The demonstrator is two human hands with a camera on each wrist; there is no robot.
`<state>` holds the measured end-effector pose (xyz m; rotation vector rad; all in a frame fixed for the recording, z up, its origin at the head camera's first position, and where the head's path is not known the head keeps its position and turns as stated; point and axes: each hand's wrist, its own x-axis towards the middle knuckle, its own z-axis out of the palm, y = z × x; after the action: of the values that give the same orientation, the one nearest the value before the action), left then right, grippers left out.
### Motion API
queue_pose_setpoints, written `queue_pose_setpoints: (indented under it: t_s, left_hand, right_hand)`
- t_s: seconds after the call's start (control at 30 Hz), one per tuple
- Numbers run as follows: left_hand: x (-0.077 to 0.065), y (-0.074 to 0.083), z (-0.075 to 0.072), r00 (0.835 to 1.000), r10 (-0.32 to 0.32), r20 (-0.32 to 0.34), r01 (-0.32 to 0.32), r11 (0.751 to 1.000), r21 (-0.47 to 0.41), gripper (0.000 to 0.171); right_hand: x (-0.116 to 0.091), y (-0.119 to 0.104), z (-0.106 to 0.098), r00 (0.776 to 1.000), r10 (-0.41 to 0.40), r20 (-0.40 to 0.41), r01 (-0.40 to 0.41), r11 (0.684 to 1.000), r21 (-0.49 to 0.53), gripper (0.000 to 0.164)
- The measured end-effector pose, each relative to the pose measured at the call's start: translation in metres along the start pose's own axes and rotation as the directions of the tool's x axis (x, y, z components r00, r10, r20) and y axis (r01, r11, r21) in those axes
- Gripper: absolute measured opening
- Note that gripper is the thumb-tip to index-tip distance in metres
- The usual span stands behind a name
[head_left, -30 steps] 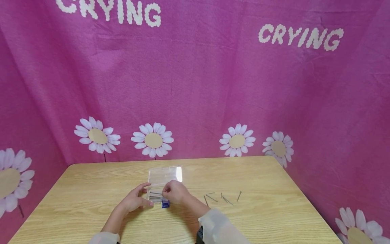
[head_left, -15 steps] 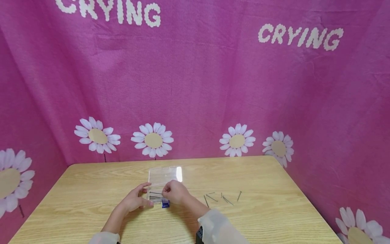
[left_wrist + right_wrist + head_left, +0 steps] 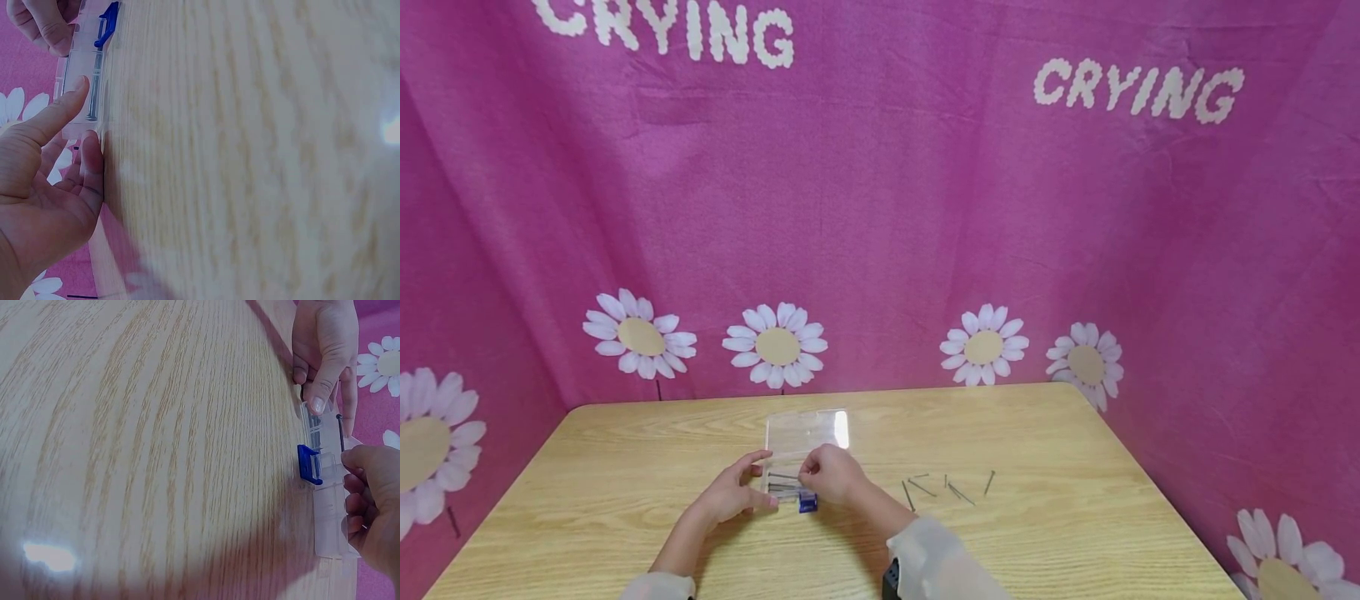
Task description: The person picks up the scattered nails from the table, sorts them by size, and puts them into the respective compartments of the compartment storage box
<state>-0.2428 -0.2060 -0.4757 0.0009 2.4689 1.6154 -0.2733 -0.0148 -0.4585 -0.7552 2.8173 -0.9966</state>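
Observation:
A clear plastic compartment box (image 3: 328, 534) lies on the table with its transparent lid (image 3: 801, 431) folded back toward the far side. My left hand (image 3: 727, 492) holds the box's left end, thumb at the near corner and index finger at the far one. Between thumb and fingertips, my right hand (image 3: 832, 473) pinches a grey nail (image 3: 341, 432), which points left over the box with its head at the free end. Several nails (image 3: 782, 487) lie lengthwise in the left part. A blue latch (image 3: 807, 502) hangs on the near side. My right hand hides the box's right part from above.
Several loose nails (image 3: 960, 493) lie scattered on the wooden table (image 3: 1037, 542), right of the box. Pink fabric (image 3: 880, 208) with white daisies hangs behind the table and along both sides.

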Motion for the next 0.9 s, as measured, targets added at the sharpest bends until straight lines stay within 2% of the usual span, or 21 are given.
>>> queue_pose_setpoints:
  t_s: [0.27, 0.57, 0.9]
  left_hand:
    - [0.000, 0.001, 0.001, 1.000, 0.013, 0.005, -0.013, 1.000, 0.007, 0.080]
    - [-0.001, 0.001, 0.002, 1.000, -0.011, -0.009, 0.011, 1.000, 0.018, 0.079]
    - [-0.001, 0.003, 0.001, 1.000, -0.015, -0.009, 0.015, 0.999, 0.030, 0.077]
  right_hand:
    - [0.000, 0.002, 0.000, 1.000, 0.006, 0.011, -0.006, 1.000, -0.012, 0.012]
    - [0.001, 0.003, -0.002, 1.000, 0.024, 0.014, -0.024, 1.000, -0.010, 0.013]
    - [-0.003, 0.006, -0.017, 1.000, 0.006, -0.004, -0.006, 0.999, 0.052, 0.013]
